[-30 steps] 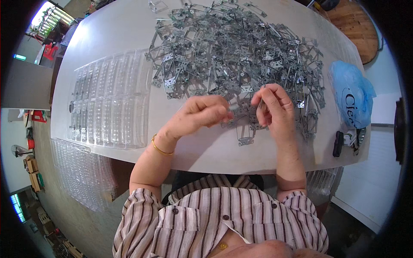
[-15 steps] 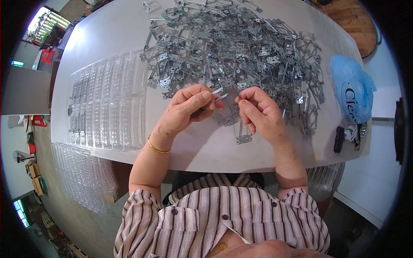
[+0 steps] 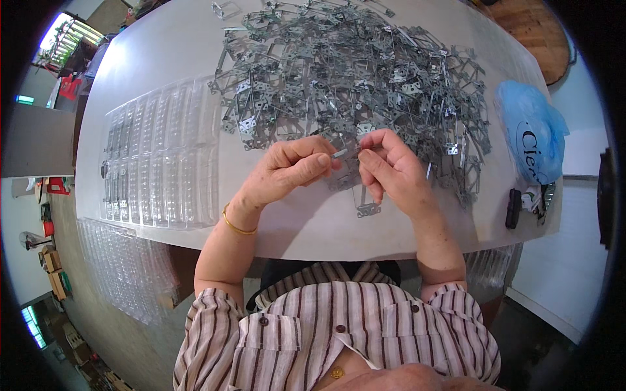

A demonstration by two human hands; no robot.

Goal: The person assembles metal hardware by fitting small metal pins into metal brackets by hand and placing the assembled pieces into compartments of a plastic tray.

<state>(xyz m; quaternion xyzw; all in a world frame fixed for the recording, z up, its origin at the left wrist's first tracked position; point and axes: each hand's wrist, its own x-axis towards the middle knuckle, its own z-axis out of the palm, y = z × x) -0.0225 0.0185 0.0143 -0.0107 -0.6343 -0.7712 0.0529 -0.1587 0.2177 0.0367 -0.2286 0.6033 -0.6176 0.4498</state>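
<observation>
Thumb and fingers of my left hand (image 3: 290, 171) are pinched round a thin metal bracket (image 3: 340, 154), whose bright flat end sticks out toward the right. Close beside it, my right hand (image 3: 396, 173) has its thumb and index finger pressed together at the bracket's far side. What lies between those right fingertips is too small to make out. Just beyond both hands spreads a large heap of similar thin metal brackets (image 3: 352, 72). One loose bracket (image 3: 368, 210) lies on the table below my fingers, at the heap's near edge.
Left on the white table (image 3: 293, 234) lies a clear plastic tray (image 3: 163, 156) with dark parts in its left slots. More clear trays (image 3: 127, 267) are stacked lower left. A blue plastic bag (image 3: 531, 133) and a small black object (image 3: 514, 208) sit at the right.
My left hand has shifted slightly right and turned. Two bright strips stuck out from its fingers before; now one shows, nearer my right fingertips. The right hand has barely moved.
</observation>
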